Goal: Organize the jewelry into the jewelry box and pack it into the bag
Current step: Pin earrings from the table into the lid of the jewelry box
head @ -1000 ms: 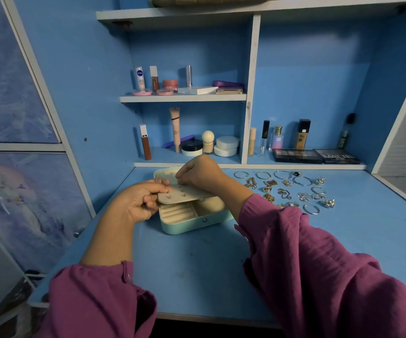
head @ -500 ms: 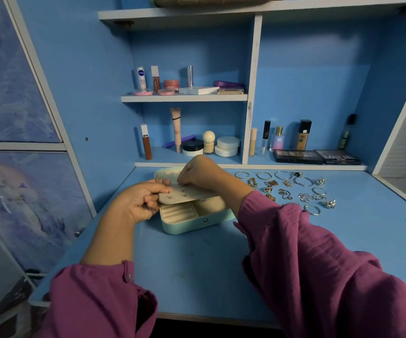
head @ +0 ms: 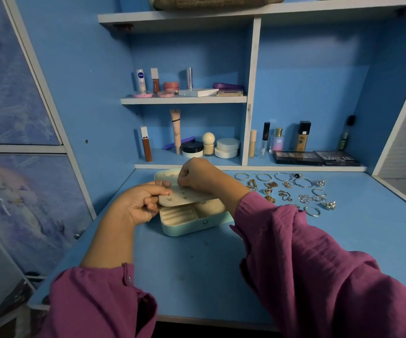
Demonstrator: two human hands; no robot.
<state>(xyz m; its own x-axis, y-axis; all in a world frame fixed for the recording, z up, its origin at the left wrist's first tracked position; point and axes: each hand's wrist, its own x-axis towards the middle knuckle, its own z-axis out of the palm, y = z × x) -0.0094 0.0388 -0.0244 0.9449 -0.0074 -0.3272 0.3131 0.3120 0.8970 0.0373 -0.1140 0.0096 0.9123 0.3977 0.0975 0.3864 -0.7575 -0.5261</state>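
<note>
Head view: A mint-green jewelry box (head: 192,222) is seen open near the back left of the blue tabletop (head: 197,276), its lid (head: 166,175) laid back toward the shelving. A cream earring panel (head: 184,197) is held level over the open compartments, apparently so that studs can be pushed through it without the box being disturbed. The panel's left edge is gripped by the left hand (head: 138,206), fingers curled beneath and thumb on top, and a small stud (head: 169,194) is seen at the fingertips. The right hand (head: 197,175) is bent over the panel's far side with its fingers curled down; something small appears to be pinched there, but what it is cannot be told. Ring rolls (head: 177,213) inside the box are visible below the panel and look unfilled.

The remaining jewelry (head: 287,191), bangles, rings and chains, is laid out in rows along the back right of the tabletop, well apart from the box but within the right hand's reach. By this layout, the sorting is judged to be at an early stage. A brown fabric item, possibly the bag (head: 216,2), rests on the top shelf. Cosmetics (head: 187,84) are lined up on the shelves behind.
</note>
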